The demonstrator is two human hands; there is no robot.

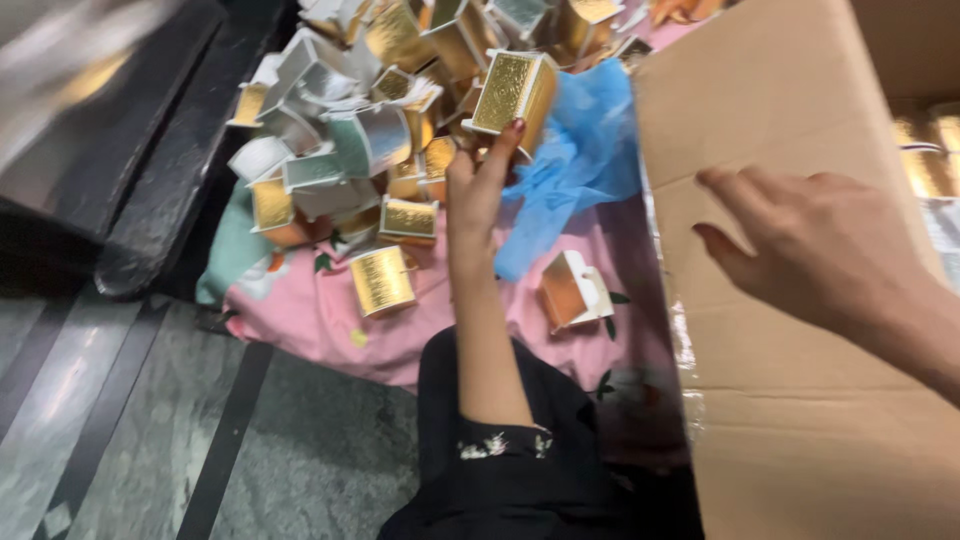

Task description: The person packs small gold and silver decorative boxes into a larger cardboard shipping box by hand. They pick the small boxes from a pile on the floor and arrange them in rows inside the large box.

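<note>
My left hand reaches forward and grips a small gold box at its lower edge, lifting it above a heap of gold and silver boxes. My right hand hovers over a large cardboard flap, fingers loosely curled and apart, holding nothing. A single gold box and an open orange-lined box lie on the pink cloth near my left forearm.
A crumpled blue plastic sheet lies beside the heap. A black bench or ledge runs along the left. Grey stone floor shows at the lower left. More gold boxes sit inside the carton at the right.
</note>
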